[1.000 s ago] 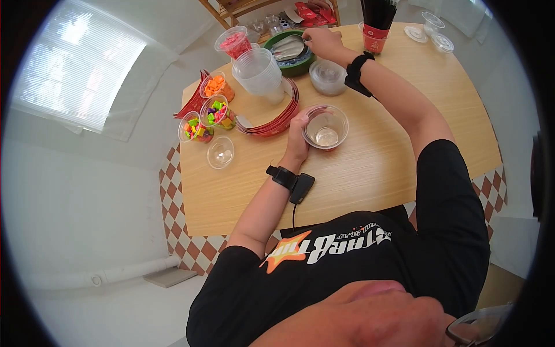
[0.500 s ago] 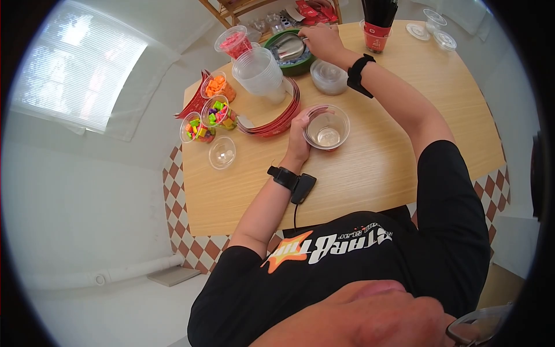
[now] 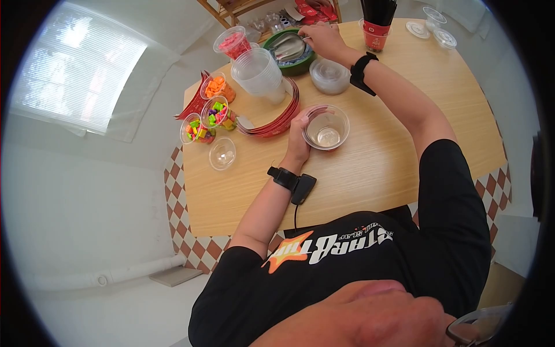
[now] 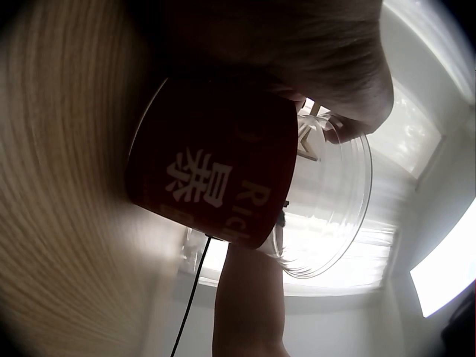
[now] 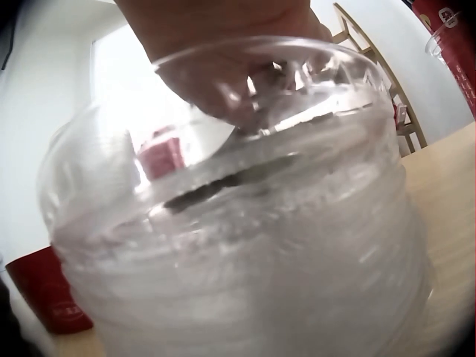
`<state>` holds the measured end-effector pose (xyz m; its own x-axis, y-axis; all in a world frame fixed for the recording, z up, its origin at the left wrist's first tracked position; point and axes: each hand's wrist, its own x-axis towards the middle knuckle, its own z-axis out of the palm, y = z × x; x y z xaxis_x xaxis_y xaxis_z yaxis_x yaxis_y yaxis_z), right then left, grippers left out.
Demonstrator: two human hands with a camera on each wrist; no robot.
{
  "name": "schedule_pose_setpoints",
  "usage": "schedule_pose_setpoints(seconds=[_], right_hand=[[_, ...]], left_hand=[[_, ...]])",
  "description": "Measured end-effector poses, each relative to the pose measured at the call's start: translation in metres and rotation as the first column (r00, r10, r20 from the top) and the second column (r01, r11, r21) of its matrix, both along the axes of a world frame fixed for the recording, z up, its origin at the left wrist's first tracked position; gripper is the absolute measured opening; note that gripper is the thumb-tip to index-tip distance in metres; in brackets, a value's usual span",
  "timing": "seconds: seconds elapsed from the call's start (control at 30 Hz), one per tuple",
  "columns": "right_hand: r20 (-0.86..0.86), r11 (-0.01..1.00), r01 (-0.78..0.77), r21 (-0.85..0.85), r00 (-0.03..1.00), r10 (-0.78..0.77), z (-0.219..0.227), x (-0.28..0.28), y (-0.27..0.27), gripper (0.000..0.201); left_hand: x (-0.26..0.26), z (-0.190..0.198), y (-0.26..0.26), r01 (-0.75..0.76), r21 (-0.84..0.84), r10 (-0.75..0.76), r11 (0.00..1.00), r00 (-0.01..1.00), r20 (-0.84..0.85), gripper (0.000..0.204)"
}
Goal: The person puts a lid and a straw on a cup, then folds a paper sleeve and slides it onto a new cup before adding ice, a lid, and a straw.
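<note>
My left hand [image 3: 298, 139] grips a clear plastic cup [image 3: 328, 126] standing on the table, its fingers around the side. Inside, the cup looks bare down to its bottom; a red paper sleeve [image 4: 216, 163] with white lettering wraps it in the left wrist view. At the far side, my right hand [image 3: 325, 41] holds the handle end of a shiny metal scoop [image 3: 288, 48]. The scoop lies within a green bowl [image 3: 299, 69] that has bluish contents. In the right wrist view, stacked clear lids [image 5: 260, 253] hide the scoop and most of the fingers.
Left of the bowl stand nested clear cups [image 3: 254, 70] and a cup of pink pieces [image 3: 233, 44]. Nearby are red sleeves [image 3: 277, 128], orange pieces [image 3: 217, 87], colourful pieces [image 3: 218, 113] and a loose lid [image 3: 222, 153]. A red-wrapped cup [image 3: 376, 37] holds black sticks.
The scoop has tilted and shifted a little in the green bowl, with my right hand moving slightly. My left hand and the cup have stayed in place.
</note>
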<state>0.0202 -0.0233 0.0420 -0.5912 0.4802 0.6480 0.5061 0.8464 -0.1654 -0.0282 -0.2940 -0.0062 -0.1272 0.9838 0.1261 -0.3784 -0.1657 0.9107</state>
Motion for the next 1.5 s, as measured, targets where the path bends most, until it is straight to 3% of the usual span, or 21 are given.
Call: schedule_pose_setpoints(seconds=[0.07,0.3,0.47,0.6,0.67,0.8,0.87,0.9,0.97,1.0,1.07,1.27,1.4,1.5], right_hand=[[0.022,0.988,-0.033,-0.15,0.999,0.037,0.003,0.003,0.005,0.024],[-0.009,0.986,-0.067,-0.153,0.998,0.066,0.001,0.003,0.012,0.024],[0.055,0.925,-0.108,-0.365,0.989,0.137,0.002,0.0,0.035,0.022],[0.133,0.938,-0.033,-0.345,0.988,0.084,0.019,0.001,0.024,0.02],[0.188,0.994,-0.039,-0.107,0.98,0.058,0.028,0.002,0.012,0.02],[0.174,0.998,-0.04,-0.038,0.984,0.046,0.033,-0.007,0.0,0.019],[0.293,0.968,0.154,-0.196,0.952,-0.092,0.035,-0.011,0.001,0.023],[0.293,0.968,0.155,-0.196,0.952,-0.093,0.035,-0.01,0.002,0.023],[0.297,0.898,0.185,-0.4,0.953,-0.064,0.035,-0.008,0.008,0.024],[0.296,0.899,0.184,-0.398,0.953,-0.064,0.035,-0.008,0.012,0.024],[0.271,0.859,0.018,-0.511,0.952,0.142,0.034,-0.012,0.021,0.026],[0.146,0.91,0.088,-0.405,0.989,-0.031,0.02,-0.013,0.001,0.022],[0.13,0.863,0.109,-0.493,0.99,-0.05,0.018,-0.004,-0.005,0.022],[-0.022,0.819,-0.031,-0.573,1.0,0.022,-0.003,-0.005,0.016,0.02]], left_hand=[[0.0,0.001,0.0,-0.001,0.002,0.001,1.0,1.0,0.005,0.06],[-0.001,0.001,-0.001,0.026,-0.001,-0.026,1.0,0.998,-0.049,0.064],[-0.003,-0.001,0.001,0.028,0.012,-0.027,1.0,0.998,-0.062,0.064],[0.0,0.0,0.0,0.012,-0.004,-0.012,1.0,1.0,-0.006,0.062],[0.0,0.002,0.0,-0.004,-0.001,0.004,1.0,1.0,0.015,0.06],[-0.001,0.001,0.0,-0.002,-0.005,0.002,1.0,1.0,0.005,0.06],[0.0,0.001,-0.001,0.0,0.0,0.0,1.0,1.0,0.002,0.06],[0.0,0.002,-0.001,-0.001,0.0,0.001,1.0,1.0,-0.004,0.06],[0.001,0.004,-0.001,-0.004,0.004,0.004,1.0,1.0,-0.011,0.06],[0.001,0.003,-0.001,0.0,0.002,0.0,1.0,1.0,-0.008,0.06],[-0.001,0.002,0.0,0.002,0.001,-0.002,1.0,1.0,-0.006,0.06],[-0.001,0.001,0.0,-0.001,-0.004,0.001,1.0,1.0,0.008,0.06],[-0.002,0.0,0.0,0.026,-0.002,-0.026,1.0,0.999,-0.045,0.064],[-0.001,0.002,0.0,0.015,-0.007,-0.015,1.0,1.0,-0.018,0.062]])
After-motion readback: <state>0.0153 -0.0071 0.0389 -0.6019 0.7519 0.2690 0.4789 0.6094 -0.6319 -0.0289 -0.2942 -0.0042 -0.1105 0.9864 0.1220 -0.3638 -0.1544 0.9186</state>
